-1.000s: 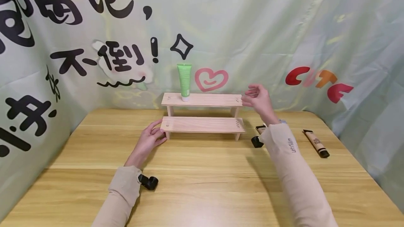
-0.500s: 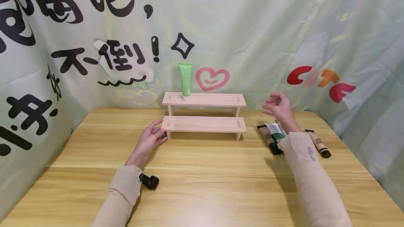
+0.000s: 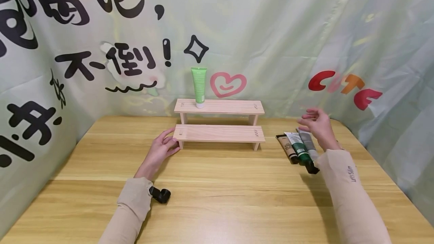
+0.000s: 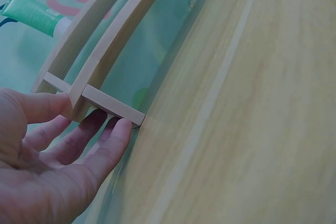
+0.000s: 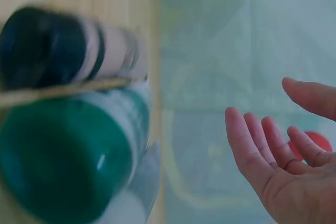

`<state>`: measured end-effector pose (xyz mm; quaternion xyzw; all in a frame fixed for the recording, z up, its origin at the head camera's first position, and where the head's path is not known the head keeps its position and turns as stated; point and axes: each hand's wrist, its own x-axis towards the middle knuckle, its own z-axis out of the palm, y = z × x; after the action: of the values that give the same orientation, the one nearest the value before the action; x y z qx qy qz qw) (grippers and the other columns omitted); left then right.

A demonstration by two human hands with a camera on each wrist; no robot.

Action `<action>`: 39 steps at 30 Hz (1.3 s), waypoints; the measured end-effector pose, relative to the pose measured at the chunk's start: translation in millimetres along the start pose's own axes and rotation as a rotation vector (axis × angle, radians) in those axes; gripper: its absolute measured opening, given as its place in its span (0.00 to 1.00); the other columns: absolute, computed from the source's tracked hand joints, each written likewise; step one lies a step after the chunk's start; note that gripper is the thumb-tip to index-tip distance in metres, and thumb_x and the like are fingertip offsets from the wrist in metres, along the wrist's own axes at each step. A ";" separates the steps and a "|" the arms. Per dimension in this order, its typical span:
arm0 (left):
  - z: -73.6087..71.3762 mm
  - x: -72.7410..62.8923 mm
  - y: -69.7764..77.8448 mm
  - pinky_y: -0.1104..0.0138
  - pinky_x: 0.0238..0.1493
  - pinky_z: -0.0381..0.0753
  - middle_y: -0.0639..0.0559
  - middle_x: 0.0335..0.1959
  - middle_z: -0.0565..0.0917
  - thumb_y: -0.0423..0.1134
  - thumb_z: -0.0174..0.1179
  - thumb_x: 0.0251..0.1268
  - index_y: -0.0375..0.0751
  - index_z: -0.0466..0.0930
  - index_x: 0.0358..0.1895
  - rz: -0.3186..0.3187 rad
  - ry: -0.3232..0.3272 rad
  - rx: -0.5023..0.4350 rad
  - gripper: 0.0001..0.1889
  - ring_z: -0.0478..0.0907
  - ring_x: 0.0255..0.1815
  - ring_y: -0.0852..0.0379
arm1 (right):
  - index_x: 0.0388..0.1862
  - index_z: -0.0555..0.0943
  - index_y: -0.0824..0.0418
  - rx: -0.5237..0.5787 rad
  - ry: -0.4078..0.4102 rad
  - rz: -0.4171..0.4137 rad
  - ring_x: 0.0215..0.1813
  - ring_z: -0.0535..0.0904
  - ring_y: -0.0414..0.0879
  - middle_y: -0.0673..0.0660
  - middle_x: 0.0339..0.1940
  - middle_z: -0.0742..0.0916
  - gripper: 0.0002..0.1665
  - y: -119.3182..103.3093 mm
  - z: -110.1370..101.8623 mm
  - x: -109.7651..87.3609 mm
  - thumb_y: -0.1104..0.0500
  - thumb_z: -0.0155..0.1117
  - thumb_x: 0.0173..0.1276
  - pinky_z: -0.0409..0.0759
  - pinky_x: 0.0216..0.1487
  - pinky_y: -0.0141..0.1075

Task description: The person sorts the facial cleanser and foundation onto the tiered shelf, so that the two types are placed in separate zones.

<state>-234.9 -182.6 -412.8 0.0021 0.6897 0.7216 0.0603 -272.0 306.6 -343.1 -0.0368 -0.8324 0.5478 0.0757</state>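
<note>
A two-tier wooden display shelf [image 3: 218, 133] stands at the back of the table. My left hand [image 3: 160, 149] holds the left end of its lower tier, fingers bent around the board end and leg [image 4: 113, 103] in the left wrist view. A light green tube [image 3: 199, 87] stands cap-down on the upper tier, left of its middle. My right hand [image 3: 318, 127] hangs over the right side with relaxed, spread fingers and nothing in them. Beneath and left of it lie a beige tube [image 3: 287, 148], a white-and-green tube [image 3: 300, 148] and a grey tube [image 3: 307, 143].
The wooden table [image 3: 217, 195] reaches back to a printed cloth backdrop [image 3: 271, 29]. My right sleeve [image 3: 352, 195] crosses the table's right side and covers the spot where another beige tube lay earlier. A small black device [image 3: 161, 195] sits on my left wrist.
My right hand has moved right and slightly down, away from the upper tier to above the lying tubes, uncovering several of them. The left hand stays at the shelf.
</note>
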 end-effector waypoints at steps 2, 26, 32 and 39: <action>-0.2 0.6 -0.4 0.60 0.65 0.77 0.28 0.71 0.65 0.30 0.42 0.83 0.39 0.51 0.81 -0.001 -0.002 0.000 0.28 0.65 0.71 0.37 | 0.75 0.53 0.76 -0.018 0.008 0.016 0.41 0.78 0.34 0.68 0.58 0.73 0.35 5.4 -6.1 -1.1 0.65 0.56 0.79 0.85 0.52 0.36; -1.5 1.2 -1.7 0.59 0.65 0.77 0.30 0.73 0.64 0.30 0.41 0.84 0.40 0.51 0.82 0.001 -0.010 -0.005 0.28 0.65 0.71 0.38 | 0.71 0.56 0.82 -0.169 0.008 0.108 0.37 0.77 0.39 0.75 0.56 0.74 0.36 47.3 -33.7 -5.4 0.69 0.60 0.72 0.88 0.38 0.33; -0.6 1.2 -1.8 0.59 0.65 0.77 0.30 0.73 0.64 0.30 0.41 0.84 0.40 0.51 0.82 0.002 -0.011 -0.004 0.28 0.65 0.71 0.38 | 0.69 0.59 0.81 -0.258 -0.041 0.171 0.42 0.78 0.52 0.76 0.54 0.75 0.33 53.7 -32.8 -4.0 0.69 0.61 0.72 0.84 0.33 0.29; -1.2 1.6 -2.1 0.59 0.66 0.77 0.29 0.73 0.63 0.31 0.42 0.84 0.39 0.51 0.82 0.003 -0.012 0.004 0.28 0.64 0.72 0.37 | 0.69 0.59 0.82 -0.308 -0.147 0.247 0.39 0.77 0.52 0.75 0.51 0.76 0.34 51.0 -34.5 -2.2 0.64 0.59 0.74 0.83 0.32 0.33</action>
<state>-236.4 -183.6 -415.0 0.0078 0.6907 0.7203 0.0635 -265.2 357.8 -376.7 -0.1097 -0.8987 0.4204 -0.0595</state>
